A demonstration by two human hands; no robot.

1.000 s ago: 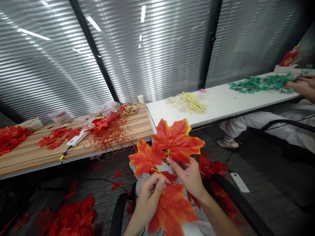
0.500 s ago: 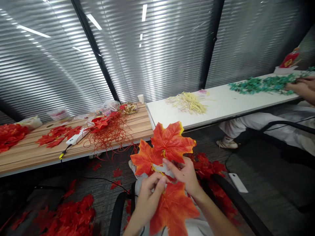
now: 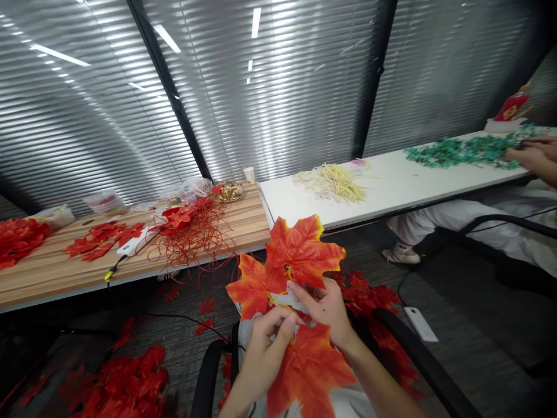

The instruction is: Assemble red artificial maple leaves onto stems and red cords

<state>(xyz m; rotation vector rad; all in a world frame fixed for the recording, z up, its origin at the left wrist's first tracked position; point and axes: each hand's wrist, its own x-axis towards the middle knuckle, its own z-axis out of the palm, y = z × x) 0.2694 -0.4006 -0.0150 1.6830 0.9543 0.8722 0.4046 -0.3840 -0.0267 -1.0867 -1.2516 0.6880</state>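
Note:
Three red-orange artificial maple leaves with yellow stems are in front of me over my lap. The upper maple leaf point(image 3: 302, 247) has its stem pinched by my right hand point(image 3: 328, 307). Below, my left hand point(image 3: 267, 342) is closed in a pinch at the stem of the lower maple leaf point(image 3: 311, 371), close to my right fingertips. A smaller maple leaf point(image 3: 255, 284) sticks out to the left above my left hand, its yellow stem running toward my fingers. Just where the stems meet is partly hidden by my fingers.
A wooden table point(image 3: 246, 226) bears red leaves, tangled red cords point(image 3: 191, 238) and a white power strip point(image 3: 134, 242). Pale yellow strips point(image 3: 337, 183) lie on the white table point(image 3: 391, 180). A co-worker's hands point(image 3: 533, 154) touch green foliage point(image 3: 465, 150). Red leaf piles point(image 3: 126, 377) and chair arms point(image 3: 209, 377) flank me.
The smaller left leaf has shifted slightly left and down, and the lower leaf has turned a little. Both hands keep nearly the same place and grip.

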